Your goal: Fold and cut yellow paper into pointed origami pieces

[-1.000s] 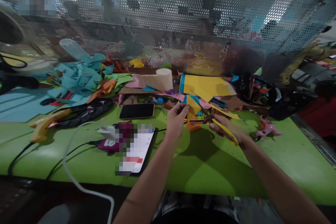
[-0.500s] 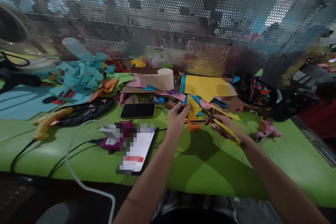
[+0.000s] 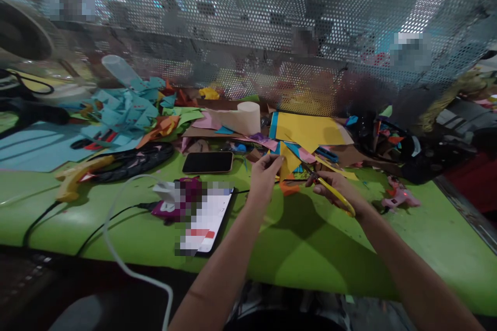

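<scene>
Between the fingers and thumb of my left hand (image 3: 264, 175) is a small piece of yellow paper (image 3: 288, 159). My right hand (image 3: 337, 190) is closed around the yellow handles of a pair of scissors (image 3: 337, 197). Their dark blades point up and left, at the right edge of the yellow piece; I cannot make out whether they touch it. Under my hands lies an orange scrap (image 3: 289, 186). Behind them rest a larger yellow sheet (image 3: 306, 128) and a blue-handled tool (image 3: 326, 154) among pink and brown scraps.
A black phone (image 3: 207, 162) and a lit tablet (image 3: 209, 220) lie left on the green table (image 3: 310, 253). Further left are a yellow glue gun (image 3: 73, 178), a white cable (image 3: 116, 253) and a heap of blue paper pieces (image 3: 128, 108). A pink glue gun (image 3: 400, 196) sits right.
The whole view has shifted slightly to the right and down. My hands keep nearly the same pose, with the paper in the left and the scissors in the right.
</scene>
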Available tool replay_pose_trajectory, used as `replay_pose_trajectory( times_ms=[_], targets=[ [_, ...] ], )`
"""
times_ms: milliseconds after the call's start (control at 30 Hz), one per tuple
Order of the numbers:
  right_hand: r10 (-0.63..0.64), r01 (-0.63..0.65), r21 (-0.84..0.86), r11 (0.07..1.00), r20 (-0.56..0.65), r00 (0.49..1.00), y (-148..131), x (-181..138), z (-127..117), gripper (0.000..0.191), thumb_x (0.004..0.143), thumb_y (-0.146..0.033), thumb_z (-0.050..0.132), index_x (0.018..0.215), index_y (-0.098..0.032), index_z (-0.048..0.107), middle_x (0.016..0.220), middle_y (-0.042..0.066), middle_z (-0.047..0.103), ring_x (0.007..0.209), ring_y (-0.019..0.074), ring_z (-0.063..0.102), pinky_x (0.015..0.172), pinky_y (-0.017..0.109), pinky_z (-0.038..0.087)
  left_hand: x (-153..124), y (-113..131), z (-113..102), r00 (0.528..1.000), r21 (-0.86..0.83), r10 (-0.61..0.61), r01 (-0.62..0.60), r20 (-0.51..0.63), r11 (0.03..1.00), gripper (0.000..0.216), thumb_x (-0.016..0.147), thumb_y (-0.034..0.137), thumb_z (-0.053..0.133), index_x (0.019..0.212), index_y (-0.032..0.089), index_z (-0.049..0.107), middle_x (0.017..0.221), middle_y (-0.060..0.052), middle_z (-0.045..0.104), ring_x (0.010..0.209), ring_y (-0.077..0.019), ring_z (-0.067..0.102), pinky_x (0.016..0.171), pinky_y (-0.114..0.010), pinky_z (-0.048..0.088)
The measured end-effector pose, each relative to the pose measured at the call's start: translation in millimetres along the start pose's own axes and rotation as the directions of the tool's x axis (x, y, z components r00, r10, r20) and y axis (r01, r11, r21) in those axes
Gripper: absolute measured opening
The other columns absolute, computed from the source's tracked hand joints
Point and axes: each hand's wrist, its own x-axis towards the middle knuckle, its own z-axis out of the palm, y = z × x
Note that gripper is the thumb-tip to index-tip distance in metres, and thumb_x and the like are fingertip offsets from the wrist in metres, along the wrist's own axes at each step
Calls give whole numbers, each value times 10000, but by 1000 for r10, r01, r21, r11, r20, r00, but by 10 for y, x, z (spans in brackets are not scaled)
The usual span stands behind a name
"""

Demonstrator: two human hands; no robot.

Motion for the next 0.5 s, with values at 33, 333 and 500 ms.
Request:
replay_pose_trajectory(
  times_ms=[33,333,500],
  targets=[
    [-9,9,-13,1000,-8,1000,16,10,-1,487,652,-597,766,833,-161,646,533,-82,331,467,61,246,436,229,172,-1,4,-1,1000,-2,-8,8,1,1000,328,595,429,825,677,153,667,552,45,530,509,-63,439,488,-192,349],
    [-31,28,-141,990,-21,999,124,45,-14,491,707,-621,705,873,-161,657,668,-19,489,547,101,385,477,232,285,-5,15,-8,1000,-43,-27,27,10,999,292,591,398,816,654,158,662,550,39,528,510,-65,433,500,-198,340],
    [-135,124,-299,946,-18,991,68,24,-15,474,775,-642,619,914,-190,605,844,27,585,754,178,513,657,280,416,-53,14,18,998,-8,-51,51,45,999,266,604,378,806,666,156,673,583,25,550,533,-70,445,513,-197,346]
  ],
)
